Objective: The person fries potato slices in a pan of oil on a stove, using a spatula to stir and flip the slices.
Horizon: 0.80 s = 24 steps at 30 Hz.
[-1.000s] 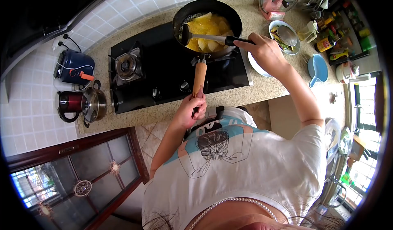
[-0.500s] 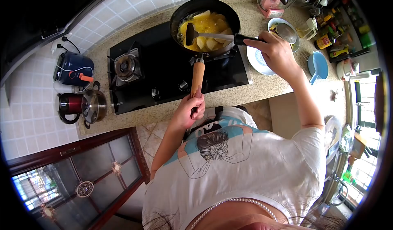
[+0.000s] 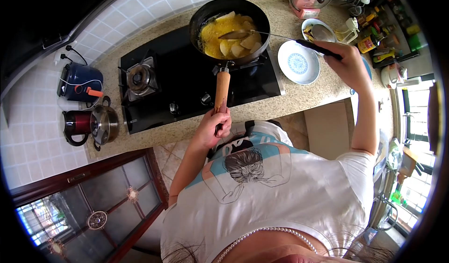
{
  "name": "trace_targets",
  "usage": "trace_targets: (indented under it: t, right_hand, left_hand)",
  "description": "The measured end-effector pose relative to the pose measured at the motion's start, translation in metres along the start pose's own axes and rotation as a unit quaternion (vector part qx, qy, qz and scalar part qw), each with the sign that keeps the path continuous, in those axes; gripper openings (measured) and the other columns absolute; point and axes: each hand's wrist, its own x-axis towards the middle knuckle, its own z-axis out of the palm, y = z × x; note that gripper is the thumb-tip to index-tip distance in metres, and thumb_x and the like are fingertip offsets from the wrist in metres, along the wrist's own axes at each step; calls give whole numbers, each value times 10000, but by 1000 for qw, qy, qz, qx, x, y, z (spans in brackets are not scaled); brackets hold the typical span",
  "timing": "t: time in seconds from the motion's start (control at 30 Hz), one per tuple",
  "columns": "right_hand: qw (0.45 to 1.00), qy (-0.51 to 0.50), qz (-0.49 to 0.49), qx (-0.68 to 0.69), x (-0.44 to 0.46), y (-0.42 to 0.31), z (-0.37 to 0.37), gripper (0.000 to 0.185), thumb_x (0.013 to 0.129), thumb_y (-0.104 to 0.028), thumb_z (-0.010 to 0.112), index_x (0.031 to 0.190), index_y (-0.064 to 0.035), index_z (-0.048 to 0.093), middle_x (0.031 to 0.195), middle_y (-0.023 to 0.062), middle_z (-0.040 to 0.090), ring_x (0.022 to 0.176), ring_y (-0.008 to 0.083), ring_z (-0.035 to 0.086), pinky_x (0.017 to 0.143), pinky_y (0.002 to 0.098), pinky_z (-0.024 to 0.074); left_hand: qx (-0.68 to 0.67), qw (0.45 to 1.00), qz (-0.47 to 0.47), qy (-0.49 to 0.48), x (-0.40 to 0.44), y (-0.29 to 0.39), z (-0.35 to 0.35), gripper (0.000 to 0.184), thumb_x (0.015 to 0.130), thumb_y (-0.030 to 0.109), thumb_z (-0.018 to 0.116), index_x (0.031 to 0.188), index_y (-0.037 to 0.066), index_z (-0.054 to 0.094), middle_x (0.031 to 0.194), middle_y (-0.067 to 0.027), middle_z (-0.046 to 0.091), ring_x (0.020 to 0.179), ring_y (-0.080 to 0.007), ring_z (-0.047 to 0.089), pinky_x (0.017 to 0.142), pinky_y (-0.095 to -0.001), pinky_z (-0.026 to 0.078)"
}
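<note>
Wooden and long, the pan handle (image 3: 222, 87) near the frame's centre is clenched by the left hand (image 3: 216, 125); a black-handled spatula (image 3: 235, 34) is grasped in the right hand (image 3: 348, 64), upper right. Beyond, in the pan (image 3: 201, 18) at upper centre, pale slices (image 3: 236, 50) in yellow liquid (image 3: 213, 46) are apparently being turned; further turning would call for a low spatula and steady pan.

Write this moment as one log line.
Left hand: grips wooden handle | Right hand: holds spatula, blade inside pan | Pan: yellow food, on stove | Nearby: plate
</note>
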Motion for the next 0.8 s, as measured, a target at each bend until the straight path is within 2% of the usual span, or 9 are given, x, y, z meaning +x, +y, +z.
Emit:
trace_targets:
  t: [0.07, 0.13, 0.23, 0.33, 0.37, 0.67, 0.73, 0.77, 0.8]
  right_hand:
    - [1000, -12, 2, -9, 0, -4, -8, 412, 778, 59, 571, 1171, -43, 642, 971, 161, 695, 743, 119, 612, 690, 277, 484]
    - [1000, -14, -7, -9, 0, -7, -12, 369, 753, 42, 571, 1102, -28, 671, 876, 165, 690, 747, 201, 656, 705, 329, 503]
    - [993, -82, 70, -44, 3, -29, -18, 367, 752, 40, 571, 1097, -36, 674, 864, 170, 686, 726, 216, 648, 697, 332, 499]
    - [994, -78, 58, -47, 6, -27, -3, 357, 759, 35, 575, 1090, -47, 679, 856, 177, 680, 715, 238, 644, 684, 339, 494]
    - [998, -49, -14, -47, 7, -9, 10, 375, 774, 45, 592, 1127, -53, 666, 807, 154, 675, 576, 162, 548, 545, 289, 441]
    - [998, -52, 27, -36, 20, -16, 57, 376, 815, 30, 577, 1179, -49, 629, 876, 182, 671, 668, 181, 594, 655, 310, 490]
    - [999, -14, 34, 6, 18, -20, 49, 337, 804, -21, 591, 1131, -70, 657, 836, 188, 675, 691, 285, 646, 664, 361, 506]
    - [1000, -1, 22, 22, 16, -16, 44, 335, 810, -18, 588, 1132, -72, 658, 835, 182, 678, 680, 261, 648, 650, 351, 507]
    - [999, -29, 38, 9, 17, -17, 34, 371, 823, 32, 582, 1185, -35, 626, 947, 154, 700, 751, 140, 629, 699, 285, 503]
  left_hand:
    - [0, 1000, 1, 1, 0, 0, 0, 124, 863, 151, 540, 819, 97, 437, 593, -3, 419, 422, -51, 310, 404, -208, 234]
    - [-1, 1000, 2, 2, 0, 0, -1, 125, 861, 150, 542, 819, 97, 437, 591, -3, 418, 421, -51, 309, 404, -208, 233]
    - [-3, 1000, 0, -1, 1, 0, -1, 121, 860, 146, 541, 819, 95, 439, 590, -5, 421, 420, -53, 308, 405, -207, 234]
    - [-1, 1000, 1, 4, 0, 0, 1, 115, 861, 142, 534, 820, 92, 440, 592, -8, 429, 420, -55, 312, 407, -206, 239]
    - [-4, 1000, 0, 3, 0, 0, 0, 112, 863, 141, 531, 821, 91, 440, 593, -9, 433, 419, -55, 316, 408, -206, 242]
    - [-12, 1000, -1, -3, 0, -1, -2, 112, 862, 140, 529, 817, 90, 440, 595, -5, 441, 419, -52, 327, 409, -207, 247]
    - [-14, 1000, 1, -6, 0, 0, -1, 114, 862, 141, 529, 815, 90, 439, 595, -4, 440, 419, -51, 327, 409, -207, 246]
    - [-11, 1000, 1, -4, -1, 0, 0, 117, 862, 142, 529, 812, 91, 437, 594, -4, 438, 418, -51, 324, 409, -207, 244]
    - [-8, 1000, 1, -4, -1, 1, 1, 119, 861, 143, 529, 809, 91, 435, 593, -3, 435, 418, -50, 322, 408, -207, 242]
